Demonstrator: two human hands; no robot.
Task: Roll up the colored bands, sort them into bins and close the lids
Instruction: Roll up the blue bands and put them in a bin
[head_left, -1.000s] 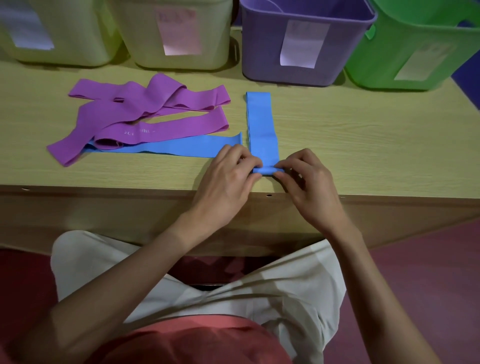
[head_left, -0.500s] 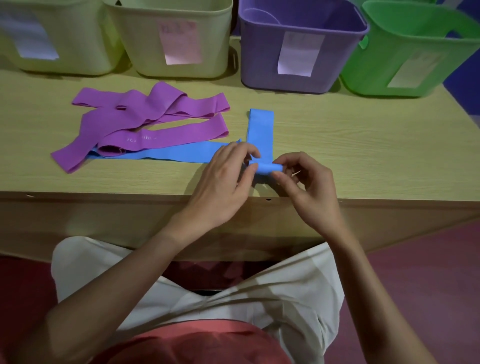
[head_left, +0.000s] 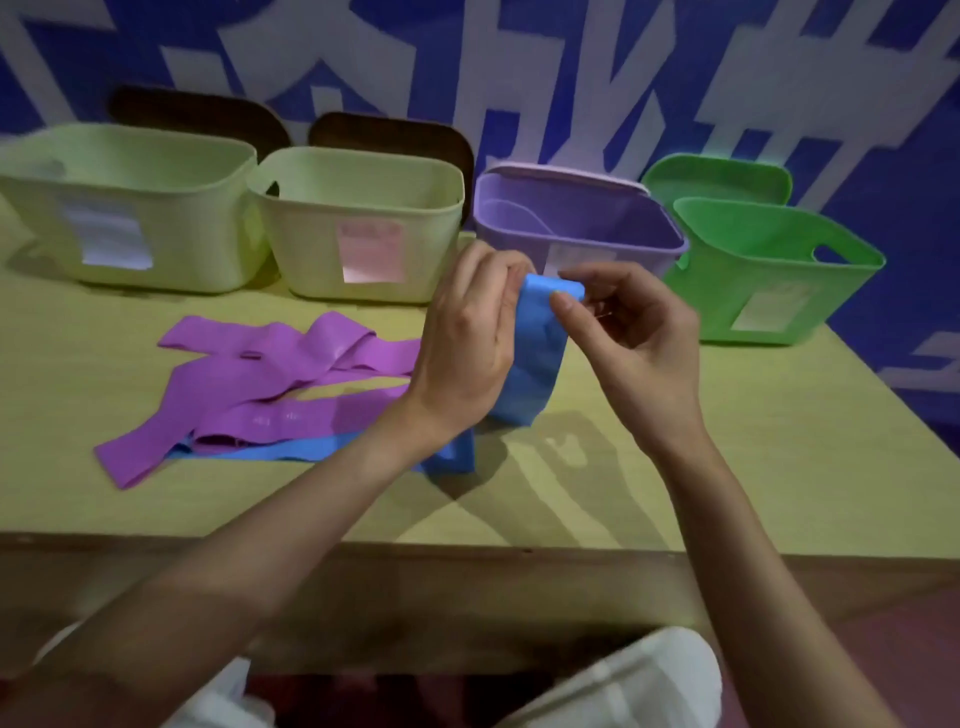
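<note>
Since the earlier frames the blue band (head_left: 537, 343) has come up off the table (head_left: 727, 467): both hands now hold its rolled top end in the air in front of the purple bin (head_left: 576, 218), where before they pressed the roll flat near the table's front edge. The left hand (head_left: 467, 338) curls its fingers round the left side of the roll; the right hand (head_left: 623, 322) pinches the right side between thumb and forefinger. The band's loose length hangs down and its lower end touches the tabletop beside a second blue band (head_left: 291, 449). The purple bands (head_left: 270, 379) lie as before in a loose heap at the left — partly over that second blue band. Four bins line the back edge, all open: two pale green bins (head_left: 358, 208), the purple one, and a green bin (head_left: 769, 244). Bare tabletop lies right of the hands, up to the right edge.
</note>
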